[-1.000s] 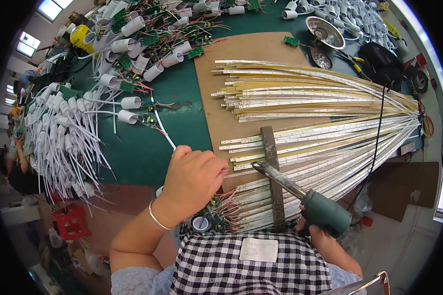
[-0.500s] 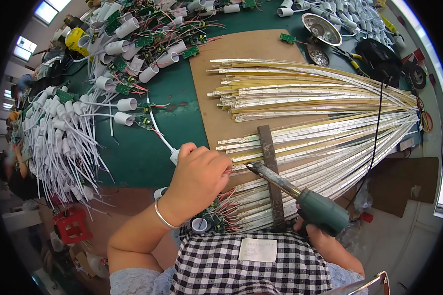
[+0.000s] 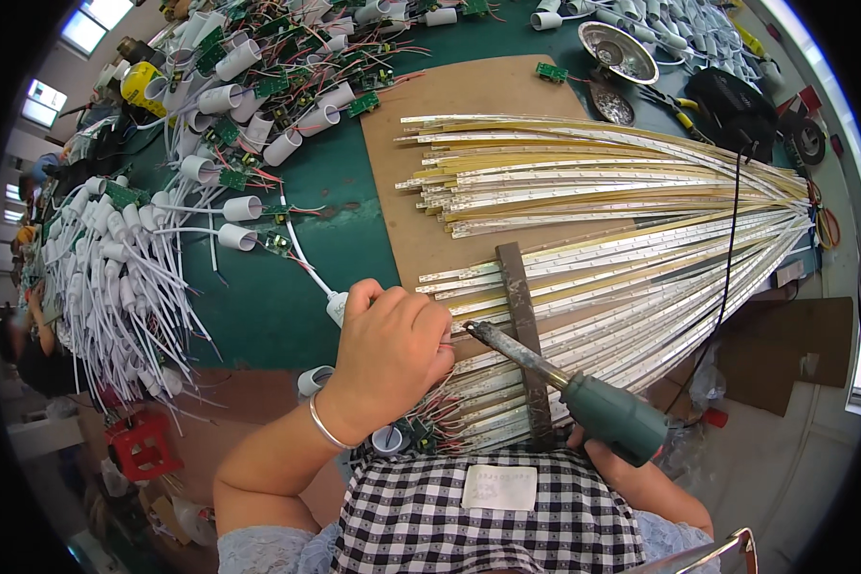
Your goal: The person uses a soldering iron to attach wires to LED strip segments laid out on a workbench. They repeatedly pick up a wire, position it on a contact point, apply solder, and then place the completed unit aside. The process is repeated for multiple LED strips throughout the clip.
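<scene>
My left hand [image 3: 392, 344] is closed in a pinch on thin reddish wires at the end of an LED strip. A white lamp cap [image 3: 337, 306] with a white cord shows behind its knuckles. Partly hidden behind the green handle, my right hand [image 3: 598, 452] grips a soldering iron [image 3: 607, 413]. The iron's dark tip meets the strip ends just right of my left fingertips. Under the iron's shaft, a rusty metal bar [image 3: 524, 330] lies across the LED strips [image 3: 631, 316]. Nearer me, several strips have red and white wires at their ends.
White caps with green circuit boards [image 3: 244, 59] are heaped at the back left, beside a bundle of white corded pieces [image 3: 115, 249]. More strips [image 3: 545, 177] lie on brown board [image 3: 478, 86]. A metal dish [image 3: 618, 53] and pliers [image 3: 674, 113] sit back right. A black cord [image 3: 734, 230] crosses the strips.
The soldering iron and my right hand have shifted slightly left, bringing the tip closer to my left fingertips. My left hand keeps its pinch in nearly the same place.
</scene>
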Demonstrator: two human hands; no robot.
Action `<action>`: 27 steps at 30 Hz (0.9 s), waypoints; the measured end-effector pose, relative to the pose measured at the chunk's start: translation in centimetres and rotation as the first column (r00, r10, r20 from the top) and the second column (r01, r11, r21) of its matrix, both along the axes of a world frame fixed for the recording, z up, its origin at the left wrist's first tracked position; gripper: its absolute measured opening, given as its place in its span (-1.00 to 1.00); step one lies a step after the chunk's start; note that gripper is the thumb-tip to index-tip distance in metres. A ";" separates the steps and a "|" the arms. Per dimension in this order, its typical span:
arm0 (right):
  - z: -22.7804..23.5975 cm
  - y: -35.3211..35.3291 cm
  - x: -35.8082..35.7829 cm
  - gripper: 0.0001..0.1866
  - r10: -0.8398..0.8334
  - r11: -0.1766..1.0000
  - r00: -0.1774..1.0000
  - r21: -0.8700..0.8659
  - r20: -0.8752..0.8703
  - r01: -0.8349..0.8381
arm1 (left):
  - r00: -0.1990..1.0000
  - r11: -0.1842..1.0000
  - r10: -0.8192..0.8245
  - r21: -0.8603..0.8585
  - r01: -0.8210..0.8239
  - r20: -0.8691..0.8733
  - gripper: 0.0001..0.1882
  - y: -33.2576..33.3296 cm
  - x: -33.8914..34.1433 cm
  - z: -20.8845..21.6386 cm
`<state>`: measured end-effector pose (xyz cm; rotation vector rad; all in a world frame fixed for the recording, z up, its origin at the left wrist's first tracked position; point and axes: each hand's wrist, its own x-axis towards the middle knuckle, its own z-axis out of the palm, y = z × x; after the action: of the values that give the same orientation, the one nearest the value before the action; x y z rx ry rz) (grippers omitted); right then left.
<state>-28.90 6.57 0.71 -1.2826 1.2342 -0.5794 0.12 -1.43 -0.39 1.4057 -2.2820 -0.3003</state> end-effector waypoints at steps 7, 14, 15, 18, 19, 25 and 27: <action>-0.2 -0.1 0.4 -0.73 -0.007 0.999 1.000 -0.050 0.027 0.009 | 1.000 1.000 -0.003 -0.014 0.004 0.024 -0.82 -0.1 -0.1 -0.3; -0.9 0.1 -0.1 -0.73 0.000 0.995 1.000 -0.104 0.019 0.002 | 0.998 0.991 -0.023 0.130 0.031 -0.066 -0.85 -0.1 1.1 0.0; -1.0 0.1 -0.1 -0.73 -0.020 0.996 0.999 -0.083 0.030 0.023 | 0.996 0.984 -0.027 0.176 0.041 -0.079 -0.86 -0.2 1.2 0.2; -1.1 0.5 -0.2 -0.68 -0.027 0.997 0.999 -0.065 0.037 0.030 | 0.991 0.961 -0.068 0.260 0.096 -0.116 -0.87 -0.6 1.7 1.0; -1.5 0.6 -0.5 -0.61 0.006 0.996 1.000 -0.087 0.025 -0.004 | 0.988 0.952 -0.088 0.280 0.121 -0.128 -0.87 -0.7 1.9 1.2; -0.9 0.6 -0.2 -0.55 0.011 0.998 0.999 -0.054 0.046 -0.008 | 0.979 0.930 -0.103 0.332 0.158 -0.177 -0.92 -0.6 2.6 1.2; -0.7 0.5 0.0 -0.56 0.000 0.999 0.999 -0.038 0.048 0.001 | 0.980 0.961 -0.099 0.238 0.140 -0.174 -0.90 -0.3 2.5 0.8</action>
<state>-28.93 7.08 0.03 -1.2927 1.1892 -0.6329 2.60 -1.75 0.37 1.3060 -2.2586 -0.7355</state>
